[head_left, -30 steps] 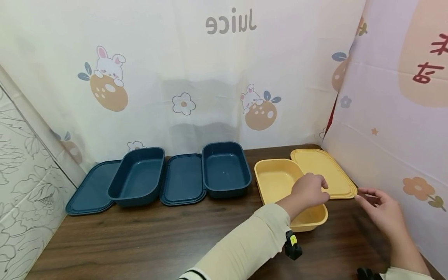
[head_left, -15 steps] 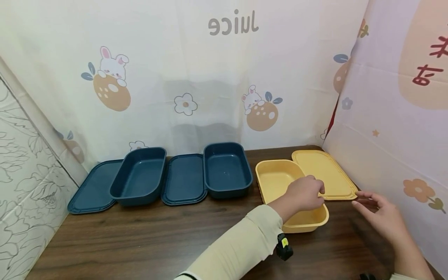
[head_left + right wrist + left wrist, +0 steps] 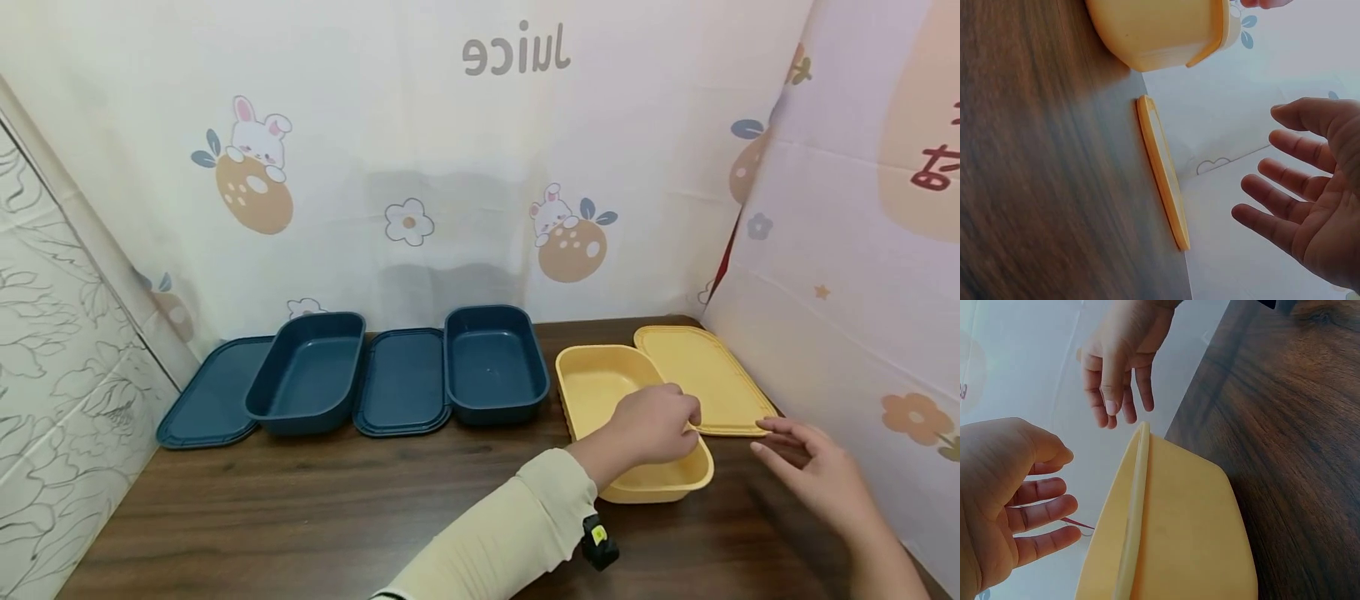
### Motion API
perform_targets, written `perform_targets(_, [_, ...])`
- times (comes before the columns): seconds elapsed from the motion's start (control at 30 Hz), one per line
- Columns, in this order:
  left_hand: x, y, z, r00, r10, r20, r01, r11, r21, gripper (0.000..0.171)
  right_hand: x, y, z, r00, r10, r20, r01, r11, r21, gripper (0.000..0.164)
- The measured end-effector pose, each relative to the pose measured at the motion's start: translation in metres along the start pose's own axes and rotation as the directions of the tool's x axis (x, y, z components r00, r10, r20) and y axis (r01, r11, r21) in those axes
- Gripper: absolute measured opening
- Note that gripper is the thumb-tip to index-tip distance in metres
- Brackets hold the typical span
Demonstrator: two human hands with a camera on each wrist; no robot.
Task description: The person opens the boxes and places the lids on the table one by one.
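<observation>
A yellow rectangular box (image 3: 600, 379) stands uncovered on the table at the right, its near end tilted toward me in the head view. My left hand (image 3: 654, 423) reaches over it from the left, the palm hiding part of its inside. In the left wrist view the fingers (image 3: 1044, 515) of that hand are spread and loosely bent, apart from the box rim. A flat yellow lid (image 3: 697, 375) lies behind and right of the box. Beside the lid's near right corner is my right hand (image 3: 821, 475); its relaxed, parted fingers (image 3: 1272, 200) hold nothing in the right wrist view.
Toward the left stand two dark blue boxes, one farther left (image 3: 307, 375) and one nearer the middle (image 3: 497, 367). A blue lid (image 3: 402, 379) lies between them, another blue lid (image 3: 213, 400) at far left. Printed cloth (image 3: 450, 167) walls the back and right of the wooden table (image 3: 300, 517).
The head view has shifted a little. My left hand has drawn slightly left over the yellow box, and my right hand has eased slightly back from the lid's corner. Boxes and lids stay put.
</observation>
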State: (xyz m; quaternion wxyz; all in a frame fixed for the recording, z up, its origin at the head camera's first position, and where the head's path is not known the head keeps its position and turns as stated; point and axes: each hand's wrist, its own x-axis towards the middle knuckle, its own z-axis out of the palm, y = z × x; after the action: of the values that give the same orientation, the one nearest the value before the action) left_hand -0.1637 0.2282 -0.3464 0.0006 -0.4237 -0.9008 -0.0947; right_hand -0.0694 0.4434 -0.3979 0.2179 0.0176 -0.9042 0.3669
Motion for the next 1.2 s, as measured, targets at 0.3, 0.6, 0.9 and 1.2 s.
perform_targets(0.3, [-0.011, -0.002, -0.004, 1.000, 0.023, -0.017, -0.023, 1.000, 0.009, 0.014, -0.001, -0.007, 0.004, 1.000, -0.025, 0.007, 0.025, 1.000, -0.012, 0.033])
perform_targets(0.6, [-0.022, -0.003, -0.003, 0.997, 0.054, -0.053, -0.052, 0.998, 0.045, 0.014, -0.002, -0.008, 0.006, 0.997, -0.070, -0.014, 0.070, 0.997, 0.014, 0.034])
perform_targets(0.9, [-0.034, -0.004, -0.005, 0.995, 0.064, -0.075, -0.058, 0.995, 0.079, 0.013, -0.002, -0.014, 0.007, 0.996, -0.086, -0.025, 0.086, 0.996, -0.003, 0.035])
perform_targets(1.2, [-0.046, -0.008, -0.008, 0.987, 0.101, -0.126, -0.087, 0.990, 0.110, 0.012, -0.003, -0.018, 0.007, 0.993, -0.114, -0.029, 0.114, 0.993, -0.009, 0.036])
